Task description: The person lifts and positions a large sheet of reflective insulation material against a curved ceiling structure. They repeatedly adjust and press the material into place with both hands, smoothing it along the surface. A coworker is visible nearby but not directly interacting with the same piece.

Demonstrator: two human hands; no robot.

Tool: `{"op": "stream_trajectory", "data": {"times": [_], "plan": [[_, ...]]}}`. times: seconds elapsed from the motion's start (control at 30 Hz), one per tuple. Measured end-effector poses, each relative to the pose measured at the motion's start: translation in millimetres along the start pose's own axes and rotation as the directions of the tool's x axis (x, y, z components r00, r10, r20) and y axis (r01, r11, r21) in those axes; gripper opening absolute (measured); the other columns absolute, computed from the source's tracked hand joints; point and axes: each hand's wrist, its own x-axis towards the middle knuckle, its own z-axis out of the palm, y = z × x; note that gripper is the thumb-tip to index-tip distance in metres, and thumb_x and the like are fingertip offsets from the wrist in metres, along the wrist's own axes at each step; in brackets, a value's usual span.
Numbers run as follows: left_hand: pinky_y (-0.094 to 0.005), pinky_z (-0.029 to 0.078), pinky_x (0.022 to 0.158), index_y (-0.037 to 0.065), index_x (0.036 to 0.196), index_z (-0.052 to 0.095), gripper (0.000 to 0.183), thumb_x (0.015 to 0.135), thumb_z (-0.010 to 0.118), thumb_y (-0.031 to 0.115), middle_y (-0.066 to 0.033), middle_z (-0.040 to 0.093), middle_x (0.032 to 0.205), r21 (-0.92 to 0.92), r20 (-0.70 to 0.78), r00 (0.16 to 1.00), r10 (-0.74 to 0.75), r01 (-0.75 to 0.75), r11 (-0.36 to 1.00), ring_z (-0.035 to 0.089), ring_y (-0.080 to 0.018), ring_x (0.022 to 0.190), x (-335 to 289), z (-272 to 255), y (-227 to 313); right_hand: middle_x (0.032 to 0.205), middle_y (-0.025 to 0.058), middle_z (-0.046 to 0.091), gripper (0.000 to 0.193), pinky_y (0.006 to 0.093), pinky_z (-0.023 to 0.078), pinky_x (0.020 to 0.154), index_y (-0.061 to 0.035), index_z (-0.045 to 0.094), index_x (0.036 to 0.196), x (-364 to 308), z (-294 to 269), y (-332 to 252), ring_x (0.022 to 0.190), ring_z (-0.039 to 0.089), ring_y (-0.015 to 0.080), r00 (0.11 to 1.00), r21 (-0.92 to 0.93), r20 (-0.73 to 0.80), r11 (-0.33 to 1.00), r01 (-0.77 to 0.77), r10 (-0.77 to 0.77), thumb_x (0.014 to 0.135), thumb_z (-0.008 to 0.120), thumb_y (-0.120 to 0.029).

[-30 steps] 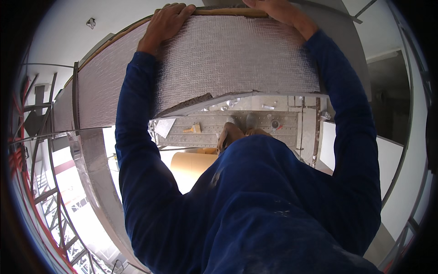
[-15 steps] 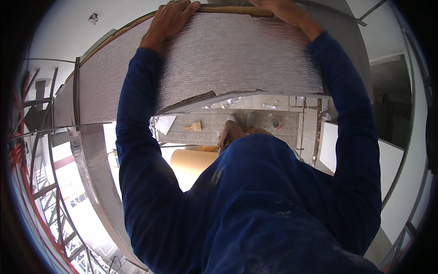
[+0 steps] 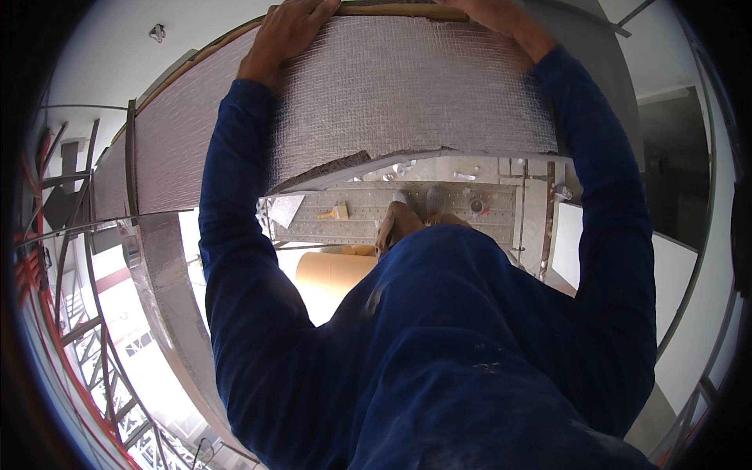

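A silver foil-faced insulation sheet point(image 3: 415, 86) covers the side of a long duct-like body in front of me. Along its top runs a brown edge point(image 3: 392, 10), and its lower edge is ragged with a dark torn strip point(image 3: 329, 168). My left hand point(image 3: 291, 31) lies over the top edge, thumb stretched to the right, palm against the foil. Farther right my right hand point(image 3: 501, 17) rests on the same edge, fingers stretched leftward. Both hands look open and pressed on the sheet; the picture's upper border cuts off some of their fingers.
Below me is a perforated metal platform point(image 3: 360, 202) where my feet stand. A yellow-handled brush point(image 3: 337, 211) and a small round container point(image 3: 477, 206) lie on it. Lower down is a tan roll point(image 3: 333, 272). A dark vertical bar point(image 3: 131, 164) crosses the sheet at left.
The view has tilted slightly, so sheet and hands sit a little higher in the picture. The right hand has shifted slightly along the top edge; the left stays in place.
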Motion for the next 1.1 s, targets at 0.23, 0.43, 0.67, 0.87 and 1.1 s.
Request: {"op": "stream_trajectory", "data": {"times": [0.23,0.43,0.67,0.87,1.1], "plan": [[-0.0537,0.050,0.086,0.002,0.101,0.070,0.042,0.108,0.044,0.034,-0.0223,0.071,0.097,-0.101,0.042,0.985,-0.166,0.169,0.980,0.065,-0.0431,0.096,2.2,-2.2,3.6,0.086,0.0095,0.062,0.057,0.0392,0.046,0.078,-0.0019,0.064,0.094,1.0,-1.6,-1.4,0.085,0.056,0.0200,0.999,-0.020,0.021,1.000,-0.024,0.024,0.108,0.056,-0.056],[-0.0545,0.049,0.086,0.001,0.097,0.071,0.045,0.108,0.045,0.037,-0.0234,0.071,0.096,-0.110,0.020,0.996,-0.089,0.090,0.990,0.065,-0.0445,0.095,2.3,0.1,-1.5,0.085,0.0095,0.062,0.057,0.0397,0.046,0.076,-0.0013,0.064,0.094,0.7,0.7,0.0,0.084,0.056,0.0202,1.000,0.031,0.000,1.000,-0.006,0.006,0.108,0.056,-0.056],[-0.0513,0.050,0.100,-0.001,0.113,0.071,0.058,0.112,0.042,0.049,-0.0225,0.073,0.113,-0.132,0.017,0.991,-0.132,0.133,0.982,0.067,-0.0426,0.105,-0.9,16.8,-18.1,0.085,0.0094,0.062,0.058,0.0398,0.046,0.075,-0.0013,0.064,0.094,0.9,-1.7,-1.4,0.083,0.056,0.0199,0.999,-0.004,0.021,0.999,-0.032,0.032,0.108,0.055,-0.056],[-0.0512,0.049,0.100,0.000,0.112,0.072,0.059,0.112,0.041,0.051,-0.0220,0.073,0.113,-0.119,0.067,0.984,-0.168,0.175,0.977,0.067,-0.0426,0.105,-2.0,21.7,-25.0,0.085,0.0092,0.061,0.058,0.0396,0.045,0.076,-0.0013,0.063,0.093,1.2,-2.0,-1.9,0.084,0.055,0.0197,1.000,-0.006,0.021,1.000,0.000,0.001,0.109,0.055,-0.057],[-0.0514,0.050,0.099,0.000,0.110,0.072,0.060,0.112,0.041,0.052,-0.0216,0.073,0.110,-0.127,0.021,0.989,-0.144,0.145,0.981,0.067,-0.0426,0.104,-1.9,19.8,-20.7,0.085,0.0101,0.060,0.058,0.0399,0.045,0.076,-0.0012,0.062,0.094,0.0,-1.7,-3.5,0.083,0.054,0.0207,1.000,-0.006,0.007,1.000,-0.014,0.014,0.108,0.055,-0.056]]}}
